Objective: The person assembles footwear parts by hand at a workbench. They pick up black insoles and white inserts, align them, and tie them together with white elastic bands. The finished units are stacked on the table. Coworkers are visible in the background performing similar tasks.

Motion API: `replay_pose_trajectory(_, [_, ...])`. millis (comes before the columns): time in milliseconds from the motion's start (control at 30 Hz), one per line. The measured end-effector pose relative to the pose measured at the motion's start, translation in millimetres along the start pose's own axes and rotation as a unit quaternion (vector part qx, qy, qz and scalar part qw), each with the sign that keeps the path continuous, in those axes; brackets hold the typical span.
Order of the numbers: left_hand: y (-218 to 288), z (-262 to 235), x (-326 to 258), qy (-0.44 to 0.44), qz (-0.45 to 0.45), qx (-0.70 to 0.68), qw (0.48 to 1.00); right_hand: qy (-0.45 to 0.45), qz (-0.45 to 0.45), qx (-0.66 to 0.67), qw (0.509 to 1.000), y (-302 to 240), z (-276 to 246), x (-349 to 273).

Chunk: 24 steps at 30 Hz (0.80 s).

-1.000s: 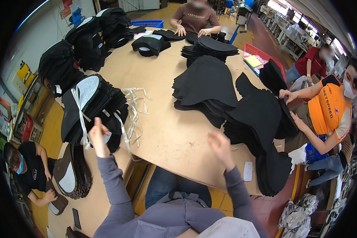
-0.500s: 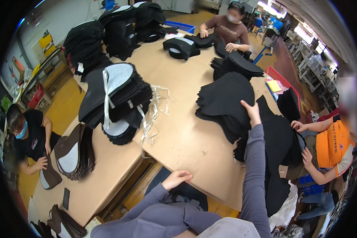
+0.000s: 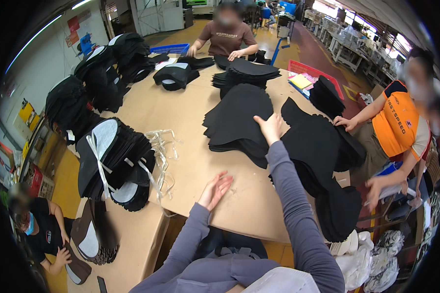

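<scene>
A thick stack of black fabric pieces with curved outlines lies in the middle of the table. My right hand is at its right edge, thumb on the top piece and the fingers along the side, partly hidden. Over the near part of the table, my left hand is held with its fingers apart and nothing in it. More black fabric pieces spread beside my right forearm. Behind the middle stack sits another black pile.
At the left are a tied black bundle with pale patches, loose white strips and brown pieces. Co-workers stand at the far side, right and left. A red crate borders the table's far right.
My view has shifted. My left hand has moved forward over the table, its fingers now spread. My right hand stays at the stack's edge. The right co-worker's near hand has come off the black pieces.
</scene>
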<state>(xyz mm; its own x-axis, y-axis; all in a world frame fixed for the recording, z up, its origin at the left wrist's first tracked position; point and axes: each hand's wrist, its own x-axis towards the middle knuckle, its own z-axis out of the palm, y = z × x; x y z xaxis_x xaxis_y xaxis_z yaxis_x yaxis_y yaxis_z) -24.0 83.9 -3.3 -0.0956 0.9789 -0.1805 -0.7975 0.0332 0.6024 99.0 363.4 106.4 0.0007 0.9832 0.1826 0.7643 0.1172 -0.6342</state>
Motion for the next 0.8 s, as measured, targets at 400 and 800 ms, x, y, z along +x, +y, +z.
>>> replay_pose_trajectory(400, [-29.9, -38.5, 109.8, -0.037, 0.033, -0.145, 0.988, -0.087, 0.078, 0.272, 0.955, 18.6, 5.2, -6.3])
replay_pose_trajectory(800, [-48.2, -12.3, 87.2, 0.132, 0.363, 0.614, 0.688, -0.016, 0.009, 0.194, 0.981, 32.0, 19.6, -16.1])
